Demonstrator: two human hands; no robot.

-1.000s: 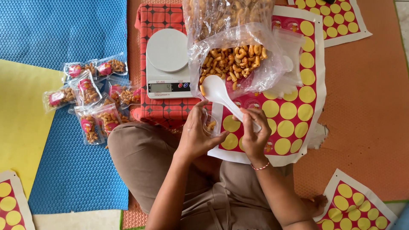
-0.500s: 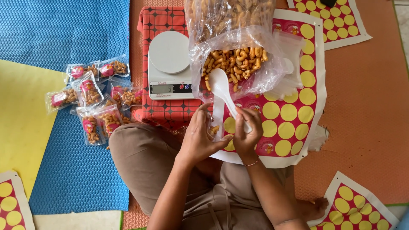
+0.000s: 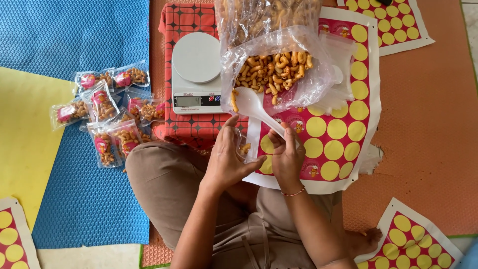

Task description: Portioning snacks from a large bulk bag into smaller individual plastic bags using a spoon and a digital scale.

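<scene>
Several small sealed snack packets (image 3: 107,112) lie in a loose heap at far left, on the blue mat (image 3: 59,40) just beside the yellow mat (image 3: 25,129). Each is clear with a pink label, curled orange snacks inside.

Next right: white kitchen scale (image 3: 196,74) on a red patterned cloth (image 3: 184,25), round platter bare, display facing the person.

Left hand (image 3: 226,159) sits just below the cloth edge, fingers curled around a small clear pouch (image 3: 244,144), pinching it open at the mouth. A few snack pieces show at the pouch bottom. Pouch is held above the person's lap, between the two hands, touching both.

Right hand (image 3: 286,157) is clenched on the handle of a white plastic spoon (image 3: 254,107), thumb and fingers wrapped tight. Spoon bowl points up-left, at the lip of the big clear bag of snacks (image 3: 279,69), one piece lying beside the bowl. A thin bracelet sits at the right wrist.

Big bag lies open on a sheet of round yellow stickers (image 3: 343,129) with red backing. More such sheets at top right (image 3: 393,25), bottom right (image 3: 413,239), bottom left corner (image 3: 12,239). Orange mat (image 3: 428,124) fills the right side.
</scene>
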